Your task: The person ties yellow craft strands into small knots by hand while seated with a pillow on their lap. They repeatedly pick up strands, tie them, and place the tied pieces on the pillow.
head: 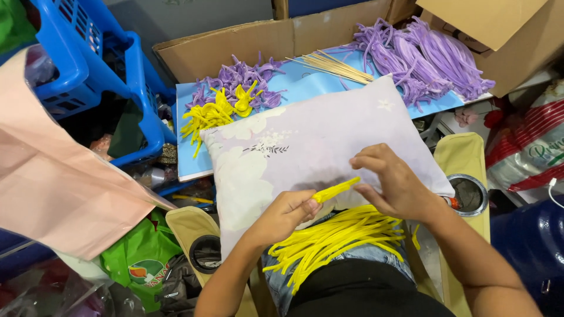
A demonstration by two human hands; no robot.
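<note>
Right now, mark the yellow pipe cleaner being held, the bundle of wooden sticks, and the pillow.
yellow pipe cleaner (336, 190), head view, middle of its length between the hands.
bundle of wooden sticks (332, 66), head view, middle of the bundle.
pillow (305, 147), head view, bare centre of its cover.

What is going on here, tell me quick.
A person sits with a pillow on the lap and holds one yellow pipe cleaner between both hands: the left hand pinches its near end, the right hand its far end. A yellow bundle lies on the lap. On the blue board beyond lie finished yellow pieces, purple pieces, thin sticks and a purple pile.
</note>
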